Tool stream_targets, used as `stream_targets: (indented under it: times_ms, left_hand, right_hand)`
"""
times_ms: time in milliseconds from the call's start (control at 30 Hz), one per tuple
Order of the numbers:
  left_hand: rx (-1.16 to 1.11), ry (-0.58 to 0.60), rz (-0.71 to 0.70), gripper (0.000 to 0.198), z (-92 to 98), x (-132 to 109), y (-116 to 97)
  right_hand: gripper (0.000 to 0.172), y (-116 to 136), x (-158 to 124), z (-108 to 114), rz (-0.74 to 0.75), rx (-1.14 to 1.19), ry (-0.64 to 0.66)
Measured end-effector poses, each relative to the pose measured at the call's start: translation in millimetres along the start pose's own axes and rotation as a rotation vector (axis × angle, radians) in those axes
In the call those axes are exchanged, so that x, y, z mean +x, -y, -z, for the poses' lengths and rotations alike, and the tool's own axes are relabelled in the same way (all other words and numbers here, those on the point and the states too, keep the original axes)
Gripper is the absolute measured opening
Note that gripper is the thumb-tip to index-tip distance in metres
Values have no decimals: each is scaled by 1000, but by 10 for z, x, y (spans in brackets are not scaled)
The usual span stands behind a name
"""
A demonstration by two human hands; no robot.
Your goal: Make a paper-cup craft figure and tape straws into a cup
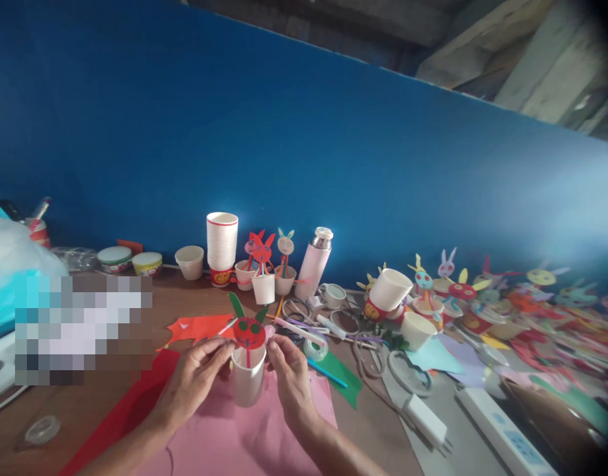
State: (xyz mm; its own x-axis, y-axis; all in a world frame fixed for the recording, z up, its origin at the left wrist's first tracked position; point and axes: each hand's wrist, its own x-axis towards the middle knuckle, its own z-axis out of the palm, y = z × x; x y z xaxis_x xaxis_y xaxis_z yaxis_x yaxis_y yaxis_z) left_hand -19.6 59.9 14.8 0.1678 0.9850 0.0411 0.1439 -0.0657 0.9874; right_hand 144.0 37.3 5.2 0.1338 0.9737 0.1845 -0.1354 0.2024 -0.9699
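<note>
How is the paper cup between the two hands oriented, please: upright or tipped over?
The cup is upright: its opening faces up, below the red paper face.

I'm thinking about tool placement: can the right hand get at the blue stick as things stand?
Probably yes: the blue stick lies near the right hand, with nothing seen standing between, though that hand is occupied at the white cup.

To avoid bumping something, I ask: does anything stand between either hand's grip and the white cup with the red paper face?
Nothing visible does. The left hand and right hand are close beside the cup, on opposite sides near its rim.
</note>
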Motion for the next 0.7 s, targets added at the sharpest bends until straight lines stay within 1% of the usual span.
stream_targets:
  times_ms: [100,200,300,367,433,500,567,633,700]
  left_hand:
    - [-25,-25,17,23,0,1,-39]
    - [-8,-17,16,25,2,-7,-104]
    - [25,-3,19,27,1,-21,-128]
    - [19,5,21,26,-7,-31,-110]
    - [7,9,25,26,-24,-41,-86]
    - [6,8,32,26,-48,-54,-82]
    - [12,10,40,26,-73,-74,-113]
    - [23,26,45,27,-94,-97,-168]
    - [36,43,50,28,-106,-118,-230]
  right_hand:
    - [26,24,-37,-7,0,-30,11]
    - [33,64,-91,-14,10,-77,42]
    - [46,93,-145,-33,64,-151,46]
    - [57,102,-167,-62,80,-113,53]
    - [63,104,-173,-100,76,-60,62]
    - [66,93,-162,-135,68,-43,31]
    - [68,67,-142,-156,76,-73,-41]
    - [68,31,-124,-160,96,-118,-95]
    - [66,0,-113,-150,120,-174,-108]
